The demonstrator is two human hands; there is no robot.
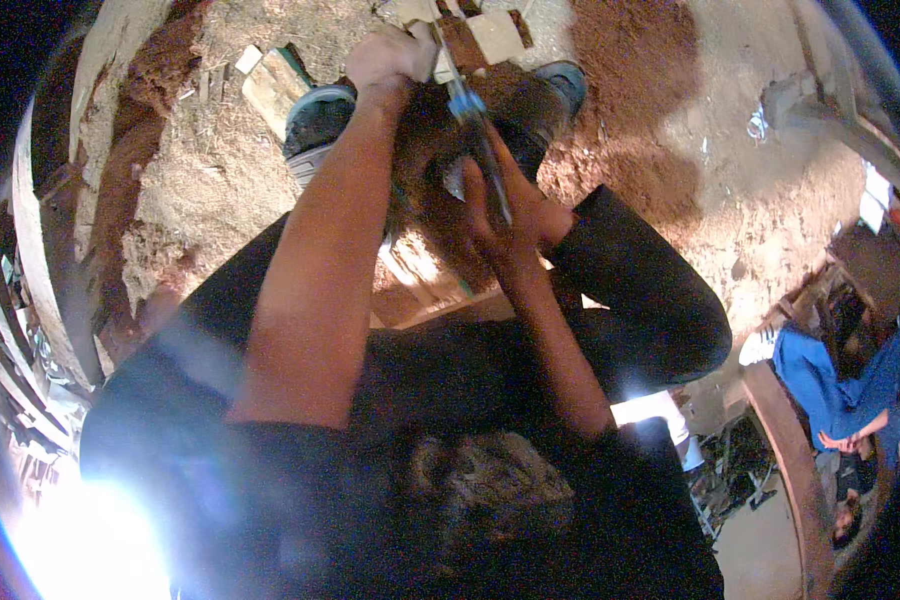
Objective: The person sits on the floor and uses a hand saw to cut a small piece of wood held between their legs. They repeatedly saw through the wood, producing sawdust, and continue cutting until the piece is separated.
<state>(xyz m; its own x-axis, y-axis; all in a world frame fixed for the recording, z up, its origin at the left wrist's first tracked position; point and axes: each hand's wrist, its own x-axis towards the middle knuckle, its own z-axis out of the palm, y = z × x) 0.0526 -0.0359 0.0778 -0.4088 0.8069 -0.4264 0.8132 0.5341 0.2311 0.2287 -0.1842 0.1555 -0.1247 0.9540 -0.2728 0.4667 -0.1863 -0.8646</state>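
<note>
Blue shows midway along a slender tool (467, 104) above the sandy ground (750, 205), between the shoes (320, 112); its long axis points away from the person, leaning left. The right hand (526, 214) grips its near part; whether the curled left hand (383, 60) holds anything, I cannot tell. Its far end and the shirt print (495, 485) blur.

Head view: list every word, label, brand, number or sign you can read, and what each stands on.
None can be read.
Dark shirt: faded front print, too dim and grainy to tell whether it holds lettering.
Long tool with a blue part: no marking legible, blurred.
Pale wood block: no lettering visible.
</note>
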